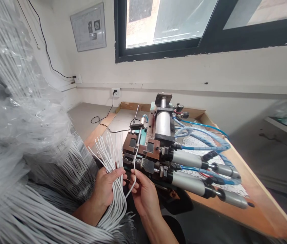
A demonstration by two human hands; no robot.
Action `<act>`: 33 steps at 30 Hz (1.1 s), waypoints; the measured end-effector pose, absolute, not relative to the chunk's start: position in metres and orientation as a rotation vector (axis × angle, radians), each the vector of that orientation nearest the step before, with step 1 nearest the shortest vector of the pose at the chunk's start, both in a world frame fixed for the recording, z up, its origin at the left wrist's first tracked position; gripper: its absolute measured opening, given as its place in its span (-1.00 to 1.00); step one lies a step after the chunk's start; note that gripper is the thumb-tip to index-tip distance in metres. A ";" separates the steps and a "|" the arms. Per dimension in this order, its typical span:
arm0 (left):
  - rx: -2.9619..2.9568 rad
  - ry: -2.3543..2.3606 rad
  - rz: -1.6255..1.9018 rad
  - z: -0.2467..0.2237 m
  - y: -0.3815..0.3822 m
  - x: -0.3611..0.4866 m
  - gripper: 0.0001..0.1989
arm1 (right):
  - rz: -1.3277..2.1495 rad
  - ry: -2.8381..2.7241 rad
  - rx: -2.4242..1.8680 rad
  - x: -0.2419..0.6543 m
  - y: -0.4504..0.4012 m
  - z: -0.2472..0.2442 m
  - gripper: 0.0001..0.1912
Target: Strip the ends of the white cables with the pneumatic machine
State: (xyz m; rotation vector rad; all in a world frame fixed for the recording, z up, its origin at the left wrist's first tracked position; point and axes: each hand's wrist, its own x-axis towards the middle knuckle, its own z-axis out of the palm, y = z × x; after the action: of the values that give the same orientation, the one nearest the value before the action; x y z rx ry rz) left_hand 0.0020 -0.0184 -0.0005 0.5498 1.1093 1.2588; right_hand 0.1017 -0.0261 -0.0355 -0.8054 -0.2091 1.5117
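Observation:
My left hand is wrapped round a bundle of light grey cables, whose loose ends fan out above the fist. Between the thumb and fingers of my right hand a single grey cable is pinched. That cable runs up from my fingertips into the jaw area of a pneumatic machine, between two brown metal blocks. Its far tip lies at the machine's metal rod and I cannot make it out clearly. Both hands are just in front of the machine's near edge.
Large heaps of grey cables partly wrapped in clear plastic fill the left side. Silver air cylinders stick out to the right, with blue hoses behind. A black power cord crosses the wooden-edged table to a wall socket.

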 end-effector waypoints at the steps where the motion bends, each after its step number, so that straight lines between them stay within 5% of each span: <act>1: 0.549 1.107 1.257 0.000 -0.019 0.002 -0.75 | 1.514 -0.207 -0.805 0.101 -0.026 -0.035 -0.80; 17: 0.689 0.969 1.256 -0.010 -0.027 -0.012 -0.87 | 1.553 -0.879 -0.992 0.104 -0.077 -0.079 -0.78; 33: 0.702 1.056 1.496 -0.013 -0.014 -0.016 -0.80 | 1.562 -0.939 -0.980 0.114 -0.082 -0.080 -0.79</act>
State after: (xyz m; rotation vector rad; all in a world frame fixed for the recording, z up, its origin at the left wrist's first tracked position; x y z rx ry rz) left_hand -0.0159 -0.0141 -0.0135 0.7022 1.0560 1.4964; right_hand 0.1138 -0.0824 -0.0796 -0.9801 -0.9393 1.5624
